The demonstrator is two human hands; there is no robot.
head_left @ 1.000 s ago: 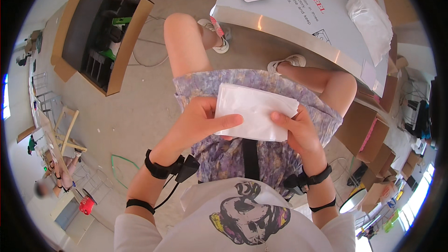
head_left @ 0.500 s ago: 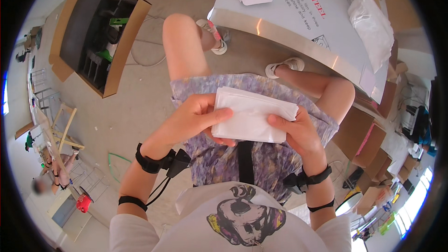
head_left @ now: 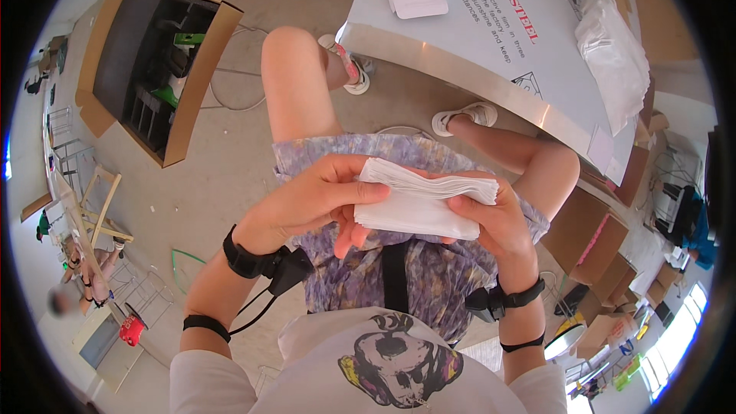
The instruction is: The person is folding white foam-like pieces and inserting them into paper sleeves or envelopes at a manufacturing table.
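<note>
The left hand [head_left: 326, 193] pinches one end of a thick, bowed stack of thin white rectangular sheets [head_left: 414, 213]; the right hand [head_left: 502, 220] pinches the other. The stack is above the purple-patterned fabric garment [head_left: 337, 280] on the lap. Beyond stand a grey metal-edged table [head_left: 383, 24] and, leftward, an open brown cardboard box [head_left: 201, 83].

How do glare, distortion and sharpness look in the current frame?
Head view throughout: the lower-right window is blown out; the metal table edge carries glints and bows with fisheye distortion; the white stack looks fairly sharp, its layers distinguishable.
</note>
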